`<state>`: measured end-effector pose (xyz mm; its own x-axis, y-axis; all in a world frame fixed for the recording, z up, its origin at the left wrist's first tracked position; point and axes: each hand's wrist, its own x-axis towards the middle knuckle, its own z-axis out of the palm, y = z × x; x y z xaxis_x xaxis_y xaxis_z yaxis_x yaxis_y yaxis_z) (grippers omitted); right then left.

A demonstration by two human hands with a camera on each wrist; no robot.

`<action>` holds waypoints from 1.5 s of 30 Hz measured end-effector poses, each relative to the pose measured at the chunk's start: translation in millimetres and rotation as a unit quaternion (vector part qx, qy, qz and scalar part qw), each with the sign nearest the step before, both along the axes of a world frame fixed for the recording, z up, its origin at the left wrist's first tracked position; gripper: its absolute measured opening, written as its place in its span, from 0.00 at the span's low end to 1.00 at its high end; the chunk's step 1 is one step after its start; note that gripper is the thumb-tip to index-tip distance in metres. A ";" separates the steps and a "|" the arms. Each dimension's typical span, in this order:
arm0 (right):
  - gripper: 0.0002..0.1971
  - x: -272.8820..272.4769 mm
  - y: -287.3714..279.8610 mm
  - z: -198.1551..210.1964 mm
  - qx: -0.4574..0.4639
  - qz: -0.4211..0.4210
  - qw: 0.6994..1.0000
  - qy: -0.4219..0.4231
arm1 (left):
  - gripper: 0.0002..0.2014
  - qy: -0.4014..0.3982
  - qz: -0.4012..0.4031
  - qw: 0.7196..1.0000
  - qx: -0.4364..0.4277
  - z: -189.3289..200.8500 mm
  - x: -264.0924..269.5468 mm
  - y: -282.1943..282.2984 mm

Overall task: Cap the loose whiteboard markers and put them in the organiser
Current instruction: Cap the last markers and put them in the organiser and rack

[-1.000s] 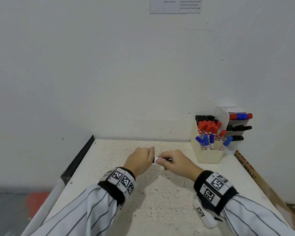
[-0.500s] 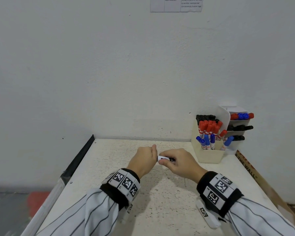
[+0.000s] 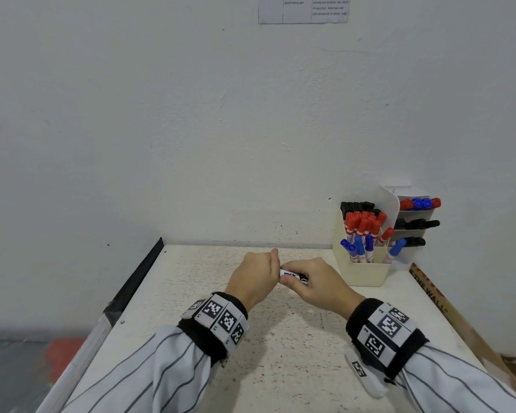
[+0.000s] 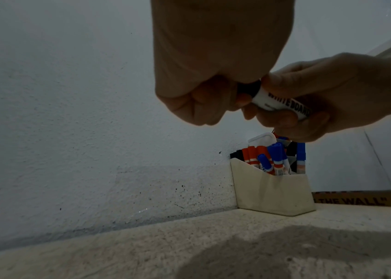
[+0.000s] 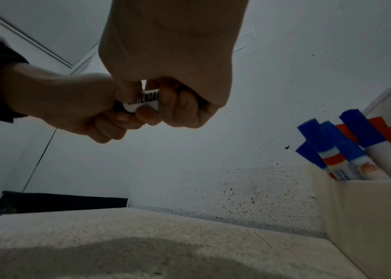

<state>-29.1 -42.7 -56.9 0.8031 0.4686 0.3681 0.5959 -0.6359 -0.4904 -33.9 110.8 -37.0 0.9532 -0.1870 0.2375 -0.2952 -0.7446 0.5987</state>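
Both hands meet above the middle of the white table (image 3: 280, 368). My right hand (image 3: 313, 286) grips the white barrel of a whiteboard marker (image 3: 292, 275) (image 4: 283, 104) (image 5: 143, 102), held level. My left hand (image 3: 255, 274) (image 4: 201, 98) (image 5: 70, 105) is curled round the marker's black cap (image 4: 248, 89) at the barrel's left end; the cap is mostly hidden in the fist. The cream organiser (image 3: 361, 272) (image 4: 273, 194) (image 5: 369, 217) stands at the back right against the wall, holding several capped black, red and blue markers (image 3: 361, 231).
A second white rack (image 3: 411, 222) behind the organiser holds red, blue and black markers lying sideways. A cardboard strip (image 3: 447, 311) runs along the table's right edge. The wall stands close behind the table. A black strip (image 3: 137, 278) lines the left edge.
The two hands have closed together, so less of the marker's barrel shows between them. They have also drifted slightly to the right.
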 end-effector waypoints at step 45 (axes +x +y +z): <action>0.13 59.4 -218.2 -18.5 0.121 -0.326 0.920 -0.183 | 0.19 -0.057 -0.114 0.975 -0.183 -39.1 85.6 -154.7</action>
<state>30.3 -260.9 -75.4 0.6861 -0.2003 0.6994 0.2799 -0.8147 -0.5079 51.7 -43.9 -76.1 0.8601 -0.2728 0.4309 -0.5086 -0.3942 0.7655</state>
